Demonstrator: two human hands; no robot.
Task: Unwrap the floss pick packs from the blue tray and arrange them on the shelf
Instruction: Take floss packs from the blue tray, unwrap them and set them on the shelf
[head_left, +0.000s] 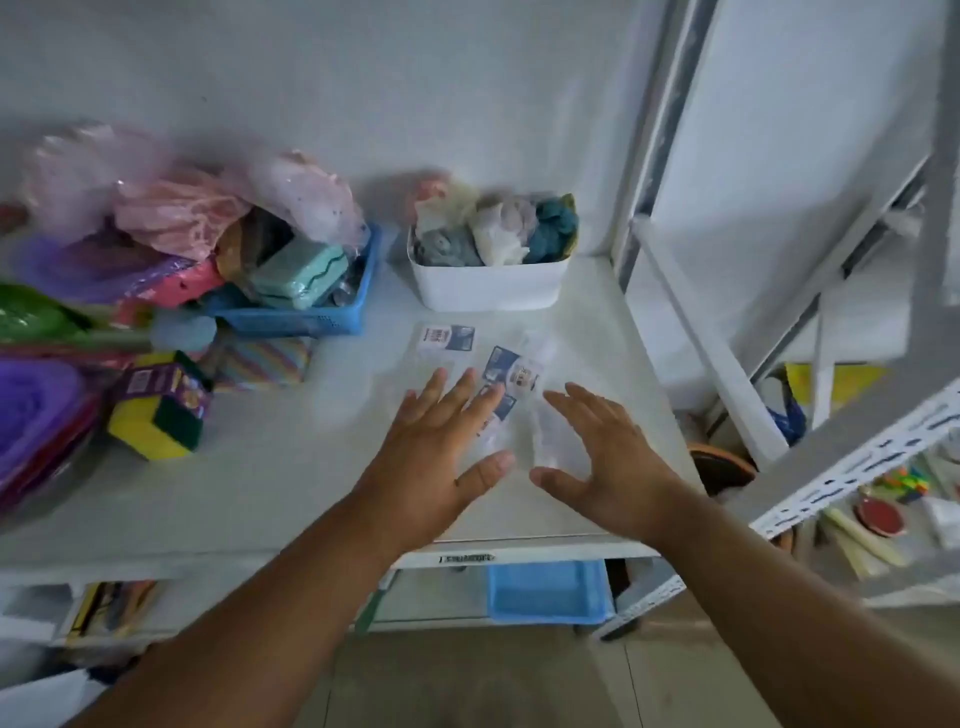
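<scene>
Clear floss pick packs with blue-and-white labels lie on the white shelf (270, 499): one (445, 340) further back, another (511, 371) tilted beside it, a third (500, 408) partly under my fingertips. My left hand (441, 447) hovers flat over the packs with fingers spread and holds nothing. My right hand (602, 457) is spread just to the right of them, also with nothing in it. A blue tray (548, 590) sits on the level below the shelf edge. The frame is motion-blurred.
A white bin (485, 283) of rolled cloths stands behind the packs. A blue basket (311, 306) piled with sponges and pink bags sits back left, with a boxed yellow-green sponge (156, 410) and purple lids (36, 415) at left. Grey rack posts (852, 395) rise at right.
</scene>
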